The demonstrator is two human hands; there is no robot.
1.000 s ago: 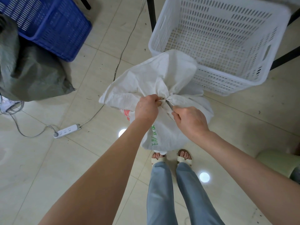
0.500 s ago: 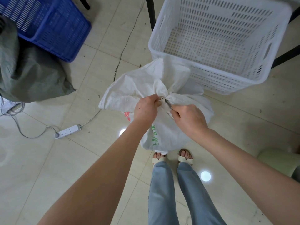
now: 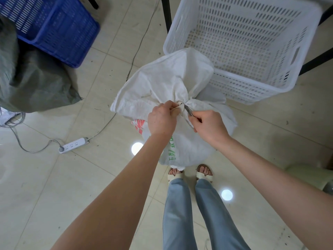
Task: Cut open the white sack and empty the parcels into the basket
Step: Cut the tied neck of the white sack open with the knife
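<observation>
The white woven sack (image 3: 167, 82) stands on the floor in front of my feet, its neck gathered and tied, with red and green print on its side. My left hand (image 3: 162, 120) pinches the bunched neck of the sack. My right hand (image 3: 210, 126) grips a thin metal blade (image 3: 188, 110) whose tip is at the tied neck. The white plastic basket (image 3: 252, 42) sits just behind and right of the sack, with nothing inside. The parcels are hidden in the sack.
A blue crate (image 3: 59, 27) stands at the far left with a grey-green sack (image 3: 27, 76) beside it. A white power strip (image 3: 74, 145) and its cable lie on the tiled floor. Black table legs (image 3: 166, 13) flank the basket. A pale green stool (image 3: 310, 175) is at right.
The top flap of the sack has shifted up again. Both hands stay at the tied neck, the right one drawn slightly back with the blade.
</observation>
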